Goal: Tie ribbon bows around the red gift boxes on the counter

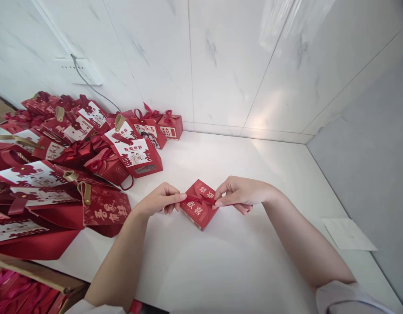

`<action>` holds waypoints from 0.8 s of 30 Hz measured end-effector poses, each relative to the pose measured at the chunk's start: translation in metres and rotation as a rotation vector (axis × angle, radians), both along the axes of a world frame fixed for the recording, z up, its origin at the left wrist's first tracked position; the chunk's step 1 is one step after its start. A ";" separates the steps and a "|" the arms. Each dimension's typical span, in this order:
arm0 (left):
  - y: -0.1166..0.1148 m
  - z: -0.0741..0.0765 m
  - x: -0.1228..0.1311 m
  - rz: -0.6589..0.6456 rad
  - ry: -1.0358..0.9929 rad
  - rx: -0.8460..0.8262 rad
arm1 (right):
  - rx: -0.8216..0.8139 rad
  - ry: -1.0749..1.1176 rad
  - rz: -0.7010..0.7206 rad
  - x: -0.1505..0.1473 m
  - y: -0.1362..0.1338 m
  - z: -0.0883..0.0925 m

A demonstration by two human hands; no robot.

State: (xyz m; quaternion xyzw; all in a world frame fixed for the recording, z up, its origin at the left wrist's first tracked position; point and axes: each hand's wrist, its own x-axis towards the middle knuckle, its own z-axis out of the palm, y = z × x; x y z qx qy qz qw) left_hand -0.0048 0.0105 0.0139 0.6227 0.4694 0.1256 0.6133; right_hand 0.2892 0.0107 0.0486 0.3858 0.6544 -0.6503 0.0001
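Note:
A small red gift box (198,213) with white characters lies on the white table, a red ribbon (200,199) crossing its top and gathered at the middle. My left hand (165,198) is at the box's left corner, thumb and fingers pinching one end of the ribbon. At the right side, my right hand (235,194) pinches the other end between thumb and forefinger. Its remaining fingers are curled. Between the two hands the ribbon is stretched across the box.
Many red gift boxes and bags (106,205) are heaped on the left of the table (234,261). A cardboard box (40,272) with red ribboned items stands at the lower left. White paper (348,234) lies at the right edge. A tiled wall (221,65) runs behind.

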 end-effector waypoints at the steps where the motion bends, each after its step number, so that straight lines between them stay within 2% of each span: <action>1: 0.000 0.001 0.002 0.011 -0.013 0.008 | -0.003 0.012 0.001 0.000 0.001 -0.001; 8: -0.002 0.000 0.010 0.150 -0.083 0.104 | -0.066 0.250 -0.124 0.001 0.006 -0.006; 14: -0.006 0.003 0.013 0.105 -0.080 0.167 | -0.073 0.219 -0.094 -0.001 0.003 -0.007; 18: -0.010 0.009 0.018 0.105 -0.003 0.261 | -0.053 0.239 -0.105 -0.003 0.002 -0.006; 24: -0.009 0.007 0.018 0.068 0.044 0.368 | -0.094 0.122 -0.040 -0.002 0.000 -0.002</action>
